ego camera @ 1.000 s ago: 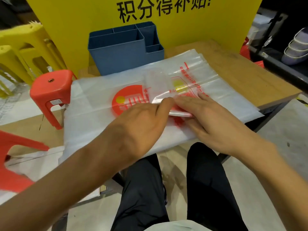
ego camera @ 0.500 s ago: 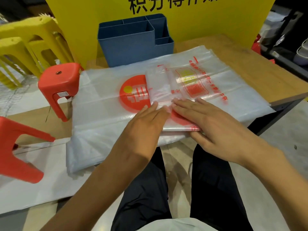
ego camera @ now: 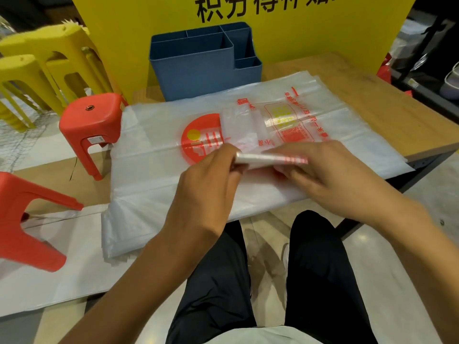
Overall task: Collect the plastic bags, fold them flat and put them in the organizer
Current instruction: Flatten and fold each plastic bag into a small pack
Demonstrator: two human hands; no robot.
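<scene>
A folded strip of clear plastic bag with red print [ego camera: 270, 158] is lifted at its near edge above a flat stack of clear plastic bags [ego camera: 149, 175] on the wooden table [ego camera: 387, 100]. My left hand [ego camera: 208, 184] pinches the strip's left end. My right hand [ego camera: 330, 175] grips its right end, fingers curled round it. The far part of the strip still lies on the stack over a red round logo. A blue organizer [ego camera: 198, 75] with several compartments stands at the back of the table, behind the stack.
A red stool [ego camera: 92, 125] stands left of the table, another red stool [ego camera: 27, 219] lies tipped at the near left. Stacked yellow stools [ego camera: 42, 65] are at far left. A yellow sign [ego camera: 273, 26] rises behind the organizer. My knees are under the table's front edge.
Both hands were pressing flat on the folded bag. Now they have curled round its near edge and raised it off the stack, turning it over toward the far side.
</scene>
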